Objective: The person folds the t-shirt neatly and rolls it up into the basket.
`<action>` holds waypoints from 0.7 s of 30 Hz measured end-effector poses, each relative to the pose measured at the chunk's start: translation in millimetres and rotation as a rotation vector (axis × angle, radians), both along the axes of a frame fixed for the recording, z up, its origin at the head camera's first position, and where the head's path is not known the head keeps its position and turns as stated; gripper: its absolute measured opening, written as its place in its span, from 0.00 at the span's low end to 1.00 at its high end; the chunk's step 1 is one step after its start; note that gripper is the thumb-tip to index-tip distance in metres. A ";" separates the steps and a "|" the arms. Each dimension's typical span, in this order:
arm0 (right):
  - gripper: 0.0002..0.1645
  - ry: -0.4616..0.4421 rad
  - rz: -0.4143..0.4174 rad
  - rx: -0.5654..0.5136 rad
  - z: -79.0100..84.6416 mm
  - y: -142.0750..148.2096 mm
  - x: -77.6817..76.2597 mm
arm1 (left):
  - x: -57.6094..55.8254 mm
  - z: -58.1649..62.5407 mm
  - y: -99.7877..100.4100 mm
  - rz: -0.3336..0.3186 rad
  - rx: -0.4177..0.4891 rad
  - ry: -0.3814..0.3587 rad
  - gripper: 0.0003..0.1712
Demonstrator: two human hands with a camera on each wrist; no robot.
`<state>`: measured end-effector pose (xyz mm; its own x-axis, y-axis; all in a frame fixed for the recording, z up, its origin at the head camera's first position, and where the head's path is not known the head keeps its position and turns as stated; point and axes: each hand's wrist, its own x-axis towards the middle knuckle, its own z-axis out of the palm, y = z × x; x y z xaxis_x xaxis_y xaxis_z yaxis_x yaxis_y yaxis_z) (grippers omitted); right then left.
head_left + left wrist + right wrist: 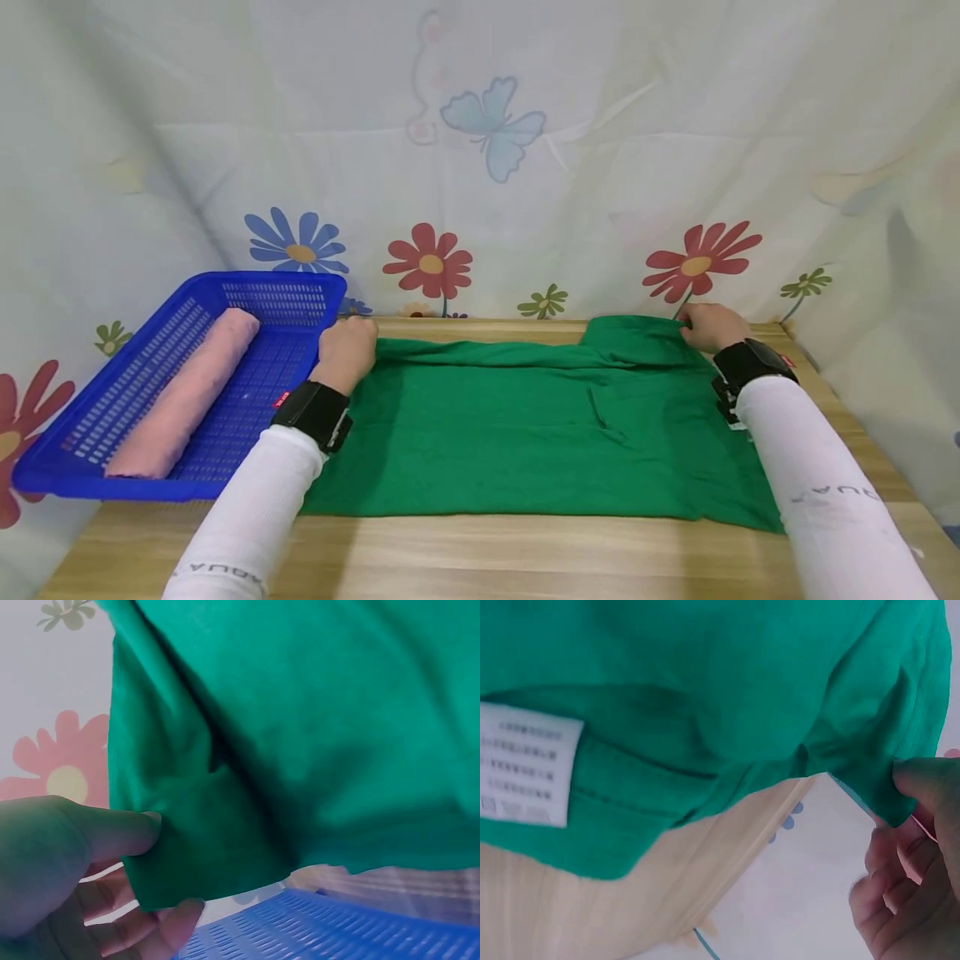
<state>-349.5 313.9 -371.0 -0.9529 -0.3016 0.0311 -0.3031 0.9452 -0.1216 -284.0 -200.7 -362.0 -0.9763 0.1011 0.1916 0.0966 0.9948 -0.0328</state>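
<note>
Nearest us ran the wooden table (pixel 480 560); on it lay the green cloth (pixel 480 442), just right of the blue basket (pixel 127 490). We judged it light, soft and limp, hardly slippery or fragile, apt to sag between grips, so its hemmed corners seemed the best holds. Along its far edge, our left hand (pixel 348 354) pinched one corner, thumb against fingers, and our right hand (pixel 714 327) pinched another.

creased pale backdrop (pixel 345 167), light-blue butterfly print (pixel 495 127), red flower print (pixel 431 263), wood-grain tabletop (pixel 525 558)
</note>
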 end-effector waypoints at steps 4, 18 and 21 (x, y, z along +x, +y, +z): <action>0.10 -0.006 -0.004 -0.078 1.7 -0.9 2.0 | -4.1 8.6 -1.3 -0.036 0.032 0.071 0.06; 0.11 0.275 0.015 -0.207 32.9 -4.5 -0.3 | -13.2 32.7 -13.3 -0.058 0.162 0.087 0.07; 0.13 0.296 -0.008 -0.238 44.9 -5.5 2.0 | -14.8 34.8 -16.5 -0.060 0.168 0.084 0.05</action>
<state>-347.5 308.4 -326.0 -0.8946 -0.2454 0.3735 -0.3507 0.9035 -0.2465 -298.8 -217.1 -327.2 -0.9493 0.1186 0.2913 0.1601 0.9794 0.1230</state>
